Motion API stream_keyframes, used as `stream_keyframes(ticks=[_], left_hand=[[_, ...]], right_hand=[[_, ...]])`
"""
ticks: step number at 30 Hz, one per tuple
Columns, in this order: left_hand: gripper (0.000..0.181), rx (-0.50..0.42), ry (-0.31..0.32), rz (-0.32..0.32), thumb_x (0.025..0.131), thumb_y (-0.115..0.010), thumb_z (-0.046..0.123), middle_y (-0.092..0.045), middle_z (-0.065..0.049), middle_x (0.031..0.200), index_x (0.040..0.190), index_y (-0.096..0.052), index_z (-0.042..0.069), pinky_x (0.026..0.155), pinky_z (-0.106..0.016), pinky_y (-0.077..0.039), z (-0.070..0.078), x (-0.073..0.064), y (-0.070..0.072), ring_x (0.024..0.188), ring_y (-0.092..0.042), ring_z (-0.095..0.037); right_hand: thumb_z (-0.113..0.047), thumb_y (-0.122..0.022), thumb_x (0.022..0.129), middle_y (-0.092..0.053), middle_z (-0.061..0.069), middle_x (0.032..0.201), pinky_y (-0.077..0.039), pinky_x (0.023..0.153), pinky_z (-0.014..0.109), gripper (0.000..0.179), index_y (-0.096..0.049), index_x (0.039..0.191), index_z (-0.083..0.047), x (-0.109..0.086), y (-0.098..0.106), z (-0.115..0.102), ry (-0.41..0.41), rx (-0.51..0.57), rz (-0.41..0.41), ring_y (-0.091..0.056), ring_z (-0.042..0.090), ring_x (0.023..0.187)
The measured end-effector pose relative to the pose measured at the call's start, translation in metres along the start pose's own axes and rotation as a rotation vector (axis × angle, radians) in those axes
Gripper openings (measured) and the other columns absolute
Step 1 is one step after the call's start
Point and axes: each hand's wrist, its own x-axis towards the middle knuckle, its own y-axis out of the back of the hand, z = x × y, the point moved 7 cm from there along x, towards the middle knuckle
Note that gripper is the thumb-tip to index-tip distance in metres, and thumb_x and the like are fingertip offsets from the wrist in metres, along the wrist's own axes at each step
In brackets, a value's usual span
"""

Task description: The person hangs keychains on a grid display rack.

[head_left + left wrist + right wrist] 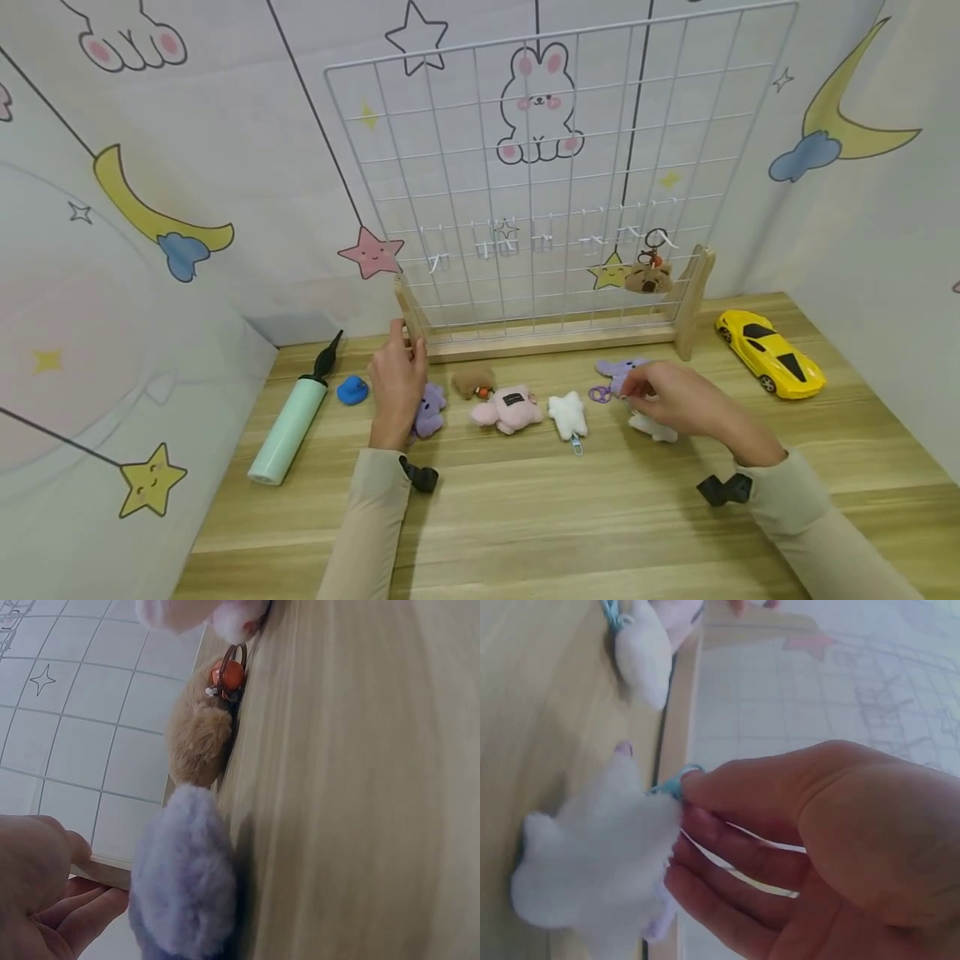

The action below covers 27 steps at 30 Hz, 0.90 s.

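My left hand (396,375) holds the left wooden leg (101,871) of the rack, thumb on one side and fingers on the other. A purple plush keychain (429,410) lies beside that wrist, close to a brown plush keychain (199,727) with an orange bell. At the right, my right hand (678,400) pinches the light-blue clasp (676,784) of a white plush keychain (592,855), which hangs tilted just by the tabletop; whether it touches is unclear. Behind it lies another purple plush keychain (618,371) with a purple ring.
A white wire grid rack (551,192) with small hooks stands at the back; a brown bear keychain (648,277) hangs on its right. Pink (510,410) and white (567,415) plush keychains lie between my hands. A green pump (288,429), blue toy hat (352,390) and yellow toy car (768,354) lie outward.
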Motion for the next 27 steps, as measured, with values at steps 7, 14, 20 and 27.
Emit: stream_keyframes(ticks=[7,14,20,27], left_hand=[[0.040,-0.008,0.014,-0.016,0.108,-0.069,0.023,-0.082,-0.023,0.112,0.142,-0.059,0.004,0.083,-0.061,-0.062,0.000,0.000,-0.001,0.093,-0.082,-0.039],[0.039,-0.004,0.009,-0.008,0.107,-0.070,0.022,-0.082,-0.023,0.110,0.140,-0.060,0.004,0.081,-0.060,-0.062,-0.001,0.000,-0.002,0.092,-0.082,-0.039],[0.039,-0.010,0.002,0.000,0.107,-0.070,0.022,-0.082,-0.022,0.110,0.140,-0.060,0.004,0.080,-0.060,-0.063,-0.001,0.000,-0.002,0.091,-0.082,-0.038],[0.040,-0.004,0.004,0.001,0.107,-0.070,0.022,-0.082,-0.022,0.110,0.141,-0.061,0.004,0.080,-0.060,-0.062,-0.001,0.000,-0.002,0.091,-0.082,-0.038]], right_hand=[[-0.003,-0.072,0.102,-0.079,0.007,0.105,-0.066,0.082,0.043,0.009,-0.077,0.109,-0.006,-0.008,0.027,0.002,0.052,0.057,0.160,-0.078,0.026,0.097],[-0.004,-0.066,0.107,-0.079,0.015,0.112,-0.067,0.083,0.044,0.013,-0.072,0.118,-0.004,-0.012,0.044,0.000,0.076,0.153,0.335,-0.079,0.035,0.102],[-0.012,-0.066,0.109,-0.080,0.015,0.111,-0.063,0.078,0.023,0.012,-0.072,0.118,-0.007,-0.015,0.055,-0.002,0.021,0.217,0.456,-0.078,0.026,0.097],[-0.013,-0.068,0.108,-0.079,0.014,0.105,-0.063,0.071,0.022,0.015,-0.073,0.121,-0.005,-0.018,0.063,-0.003,0.004,0.279,0.529,-0.080,0.020,0.080]])
